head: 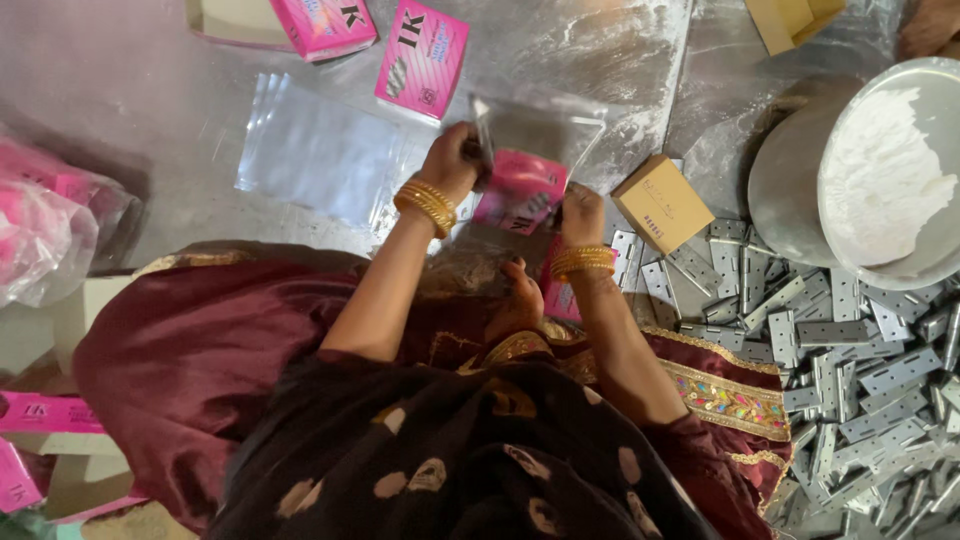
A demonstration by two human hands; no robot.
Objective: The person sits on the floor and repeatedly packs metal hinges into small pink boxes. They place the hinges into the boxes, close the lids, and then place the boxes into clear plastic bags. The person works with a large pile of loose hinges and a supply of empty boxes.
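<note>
Grip on both sides is clamped on the same thing: the left hand [452,160] pinches the mouth of a clear plastic bag [535,135] and holds it up, while the right hand [580,212] closes on the pink box [520,190] sitting partly inside it. Looks like the bag's held open so the box slides in squarely. Everything's on the floor [150,90] within arm's reach: spare clear bags [315,150] ahead, more pink boxes [420,58] beyond, a tan box [662,203] just right, and a heap of metal hinges [850,370] beside a pan of white powder [885,170].
</note>
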